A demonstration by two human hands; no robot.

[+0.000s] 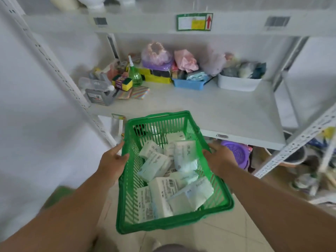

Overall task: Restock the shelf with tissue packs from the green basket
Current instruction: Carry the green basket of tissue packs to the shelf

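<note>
Head view is showing a person holding a green basket (174, 171) out in front of a white metal shelf (209, 110). The left hand (112, 160) is gripping the left rim of the basket, fingers curled around it. The right hand (221, 157) is gripping the right rim the same way. Both hands are closed on the basket, and it is hanging in the air just before the shelf's front edge, above the floor.

The tissue packs (172, 179) are all lying inside the basket in a loose pile, white with pale green print. None of them is sitting on the shelf that I can see, so I think the job is only starting. Every pack is waiting to be moved across.

The shelf board is showing a wide bare patch at the front and right, which looks like a good spot for the packs. At the back, other things are crowding together: a green spray bottle (135, 73), a blue tray (189, 84) with cloths, a white tub (238, 84) and some plastic bags. A purple tub (235, 154) is sitting under the shelf. The floor is pale tile, and a plain white wall is standing on the left.
</note>
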